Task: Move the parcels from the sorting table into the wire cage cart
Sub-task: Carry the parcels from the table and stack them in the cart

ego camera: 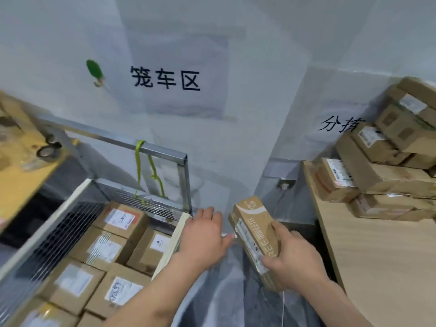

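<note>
My right hand (292, 256) grips a long brown cardboard parcel (251, 225) with white print, held in the air between the cage cart and the sorting table. My left hand (203, 234) is open with spread fingers, just left of that parcel, over the cart's right rim. The wire cage cart (151, 147) stands at lower left and holds several labelled brown boxes (118, 223). A pile of brown parcels (382, 166) lies on the wooden sorting table (377, 260) at right.
A yellow-topped table (21, 180) with tape rolls (47, 152) stands at the far left beside the cart. A yellow-green cord (139, 166) hangs from the cart's top bar. A white wall with black lettering is straight ahead. Grey floor shows between cart and table.
</note>
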